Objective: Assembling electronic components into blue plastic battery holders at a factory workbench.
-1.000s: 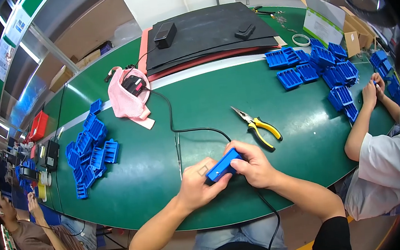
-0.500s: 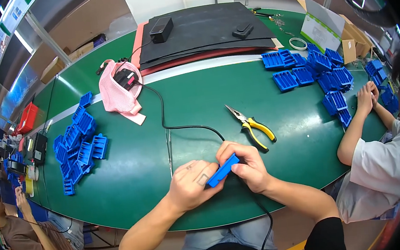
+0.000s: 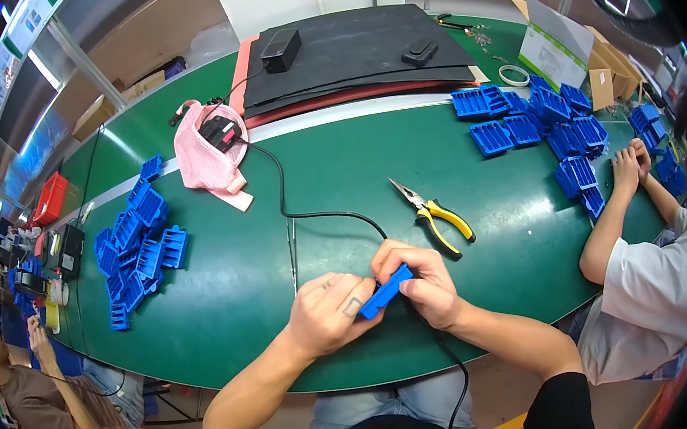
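Both hands grip one blue plastic part above the bench's near edge.

The left hand [image 3: 328, 311] and right hand [image 3: 418, 283] have their fingers clamped on the blue part [image 3: 385, 291], as half a second earlier; the part now tilts a little more steeply. The hands hide most of it. A black cable [image 3: 310, 213] vanishes behind the right hand, yellow-handled pliers [image 3: 434, 212] lying nearby.

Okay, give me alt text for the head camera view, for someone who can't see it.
A person's left hand and right hand grip a blue plastic part over a green table. Yellow-handled pliers lie nearby, with piles of blue parts to the sides.
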The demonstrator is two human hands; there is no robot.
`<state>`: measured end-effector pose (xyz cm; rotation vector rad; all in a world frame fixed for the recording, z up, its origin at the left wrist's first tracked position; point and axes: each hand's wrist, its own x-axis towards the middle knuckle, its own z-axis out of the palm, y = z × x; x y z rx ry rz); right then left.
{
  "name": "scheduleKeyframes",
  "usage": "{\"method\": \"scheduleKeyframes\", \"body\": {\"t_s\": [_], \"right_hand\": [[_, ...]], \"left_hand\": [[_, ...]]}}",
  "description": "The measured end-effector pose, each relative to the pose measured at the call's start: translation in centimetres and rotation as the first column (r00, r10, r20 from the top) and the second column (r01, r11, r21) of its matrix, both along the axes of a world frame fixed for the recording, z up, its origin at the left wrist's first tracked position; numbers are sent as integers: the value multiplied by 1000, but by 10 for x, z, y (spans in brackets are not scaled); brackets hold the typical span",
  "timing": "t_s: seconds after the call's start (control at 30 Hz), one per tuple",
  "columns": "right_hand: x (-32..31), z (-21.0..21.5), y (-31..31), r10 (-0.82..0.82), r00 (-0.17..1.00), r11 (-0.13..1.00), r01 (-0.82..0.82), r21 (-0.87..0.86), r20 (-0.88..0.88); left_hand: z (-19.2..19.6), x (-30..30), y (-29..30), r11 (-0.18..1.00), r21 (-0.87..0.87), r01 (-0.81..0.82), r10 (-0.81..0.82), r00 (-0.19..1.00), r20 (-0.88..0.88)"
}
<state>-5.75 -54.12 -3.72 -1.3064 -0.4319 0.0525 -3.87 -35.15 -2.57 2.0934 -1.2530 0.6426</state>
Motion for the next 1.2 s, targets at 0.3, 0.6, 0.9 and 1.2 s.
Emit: {"method": "scheduleKeyframes", "body": {"t_s": [0.3,0.6,0.9,1.2], "right_hand": [[2,8,0,27,999,996,-30,85,32],[1,1,-2,177,953,950,-100,296,-246],[2,5,-1,158,926,936,-29,351,-343],[-4,5,9,-20,964,991,54,124,-265]], "left_hand": [[12,9,9,983,-109,-150,153,988,21],[16,11,12,984,-98,-147,151,988,33],[9,11,10,991,-91,-101,96,994,-48],[3,7,6,903,-384,-193,-148,699,-700]]}}
